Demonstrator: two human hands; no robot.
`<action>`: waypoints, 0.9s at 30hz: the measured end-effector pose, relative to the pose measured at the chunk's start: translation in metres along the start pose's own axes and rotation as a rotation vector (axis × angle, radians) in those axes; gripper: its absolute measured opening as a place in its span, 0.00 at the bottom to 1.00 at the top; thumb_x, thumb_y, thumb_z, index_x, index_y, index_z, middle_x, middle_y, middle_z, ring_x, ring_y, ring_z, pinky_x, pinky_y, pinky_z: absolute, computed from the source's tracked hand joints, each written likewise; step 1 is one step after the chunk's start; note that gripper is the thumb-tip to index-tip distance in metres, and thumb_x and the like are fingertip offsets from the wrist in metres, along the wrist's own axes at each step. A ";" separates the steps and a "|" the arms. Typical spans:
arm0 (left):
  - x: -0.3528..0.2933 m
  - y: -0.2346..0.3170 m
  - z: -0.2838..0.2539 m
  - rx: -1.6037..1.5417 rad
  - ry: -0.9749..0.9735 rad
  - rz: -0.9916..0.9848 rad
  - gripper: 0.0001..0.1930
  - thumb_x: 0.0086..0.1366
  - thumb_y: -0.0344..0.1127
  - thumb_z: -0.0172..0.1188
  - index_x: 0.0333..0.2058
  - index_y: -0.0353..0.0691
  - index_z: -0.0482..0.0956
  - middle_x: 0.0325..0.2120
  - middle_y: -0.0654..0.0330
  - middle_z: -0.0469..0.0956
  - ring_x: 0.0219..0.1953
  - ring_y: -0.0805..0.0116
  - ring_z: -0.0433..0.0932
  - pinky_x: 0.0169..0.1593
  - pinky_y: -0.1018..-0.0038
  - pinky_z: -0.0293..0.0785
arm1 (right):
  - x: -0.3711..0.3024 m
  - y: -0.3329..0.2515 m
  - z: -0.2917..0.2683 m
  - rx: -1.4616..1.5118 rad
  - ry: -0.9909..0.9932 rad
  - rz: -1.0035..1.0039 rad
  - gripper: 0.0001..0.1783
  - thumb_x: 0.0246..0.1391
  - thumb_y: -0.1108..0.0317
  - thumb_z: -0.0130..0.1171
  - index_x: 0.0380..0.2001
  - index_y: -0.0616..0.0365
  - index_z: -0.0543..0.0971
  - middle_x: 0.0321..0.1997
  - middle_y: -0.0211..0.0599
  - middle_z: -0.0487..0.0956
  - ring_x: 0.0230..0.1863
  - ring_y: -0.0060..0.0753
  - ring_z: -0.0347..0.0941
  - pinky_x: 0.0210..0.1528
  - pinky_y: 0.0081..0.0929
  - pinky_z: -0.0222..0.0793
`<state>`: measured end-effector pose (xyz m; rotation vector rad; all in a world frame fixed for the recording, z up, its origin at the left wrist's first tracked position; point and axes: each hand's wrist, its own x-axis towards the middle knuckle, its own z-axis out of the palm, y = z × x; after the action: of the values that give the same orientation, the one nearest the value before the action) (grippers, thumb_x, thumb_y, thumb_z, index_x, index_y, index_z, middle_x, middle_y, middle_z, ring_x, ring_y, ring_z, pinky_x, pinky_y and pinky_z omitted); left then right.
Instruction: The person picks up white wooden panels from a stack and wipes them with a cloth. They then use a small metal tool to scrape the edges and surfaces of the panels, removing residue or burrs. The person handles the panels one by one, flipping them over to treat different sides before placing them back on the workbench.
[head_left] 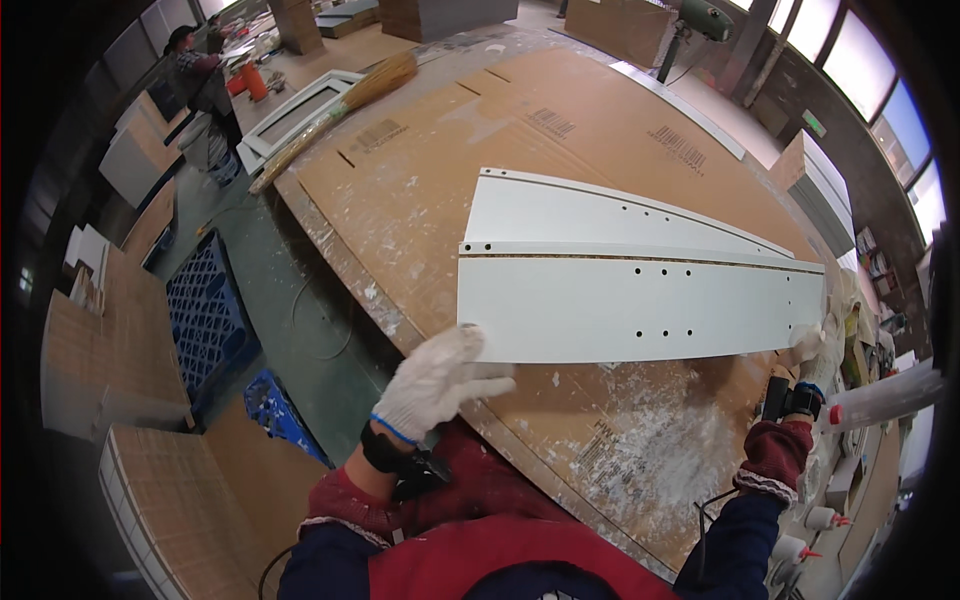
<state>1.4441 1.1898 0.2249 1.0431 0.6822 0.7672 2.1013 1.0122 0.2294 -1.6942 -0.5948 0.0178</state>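
Note:
A long white panel (560,310) with several drilled holes lies across the cardboard-covered workbench. Behind it, partly overlapped, is a second white panel (560,215), with a groove and small holes along its edge. At the front panel's near left corner is my left hand (435,382) in a white knit glove. Its fingers touch the panel's end, and the thumb stretches out apart below the near edge. My right hand (808,345), gloved and somewhat blurred, closes on the panel's near right corner. Dark straps circle both wrists.
White flakes litter the cardboard (640,450) near me. A straw broom (375,85) and a white frame (290,118) lie at the far left. Blue plastic pallets (212,320) stand on the floor left. Glue bottles (795,548) are at right. A person (200,75) stands far left.

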 end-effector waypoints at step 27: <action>-0.044 0.005 0.026 -0.837 -0.181 0.002 0.27 0.72 0.45 0.41 0.62 0.34 0.53 0.59 0.43 0.62 0.61 0.42 0.63 0.59 0.40 0.63 | -0.210 -0.206 0.151 -0.321 -0.465 -0.398 0.24 0.56 0.77 0.46 0.58 0.59 0.69 0.54 0.44 0.75 0.52 0.34 0.73 0.54 0.31 0.68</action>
<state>1.4390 1.1431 0.2444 0.3364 0.1562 0.8363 1.7924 1.0863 0.3211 -1.8611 -1.3346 0.0329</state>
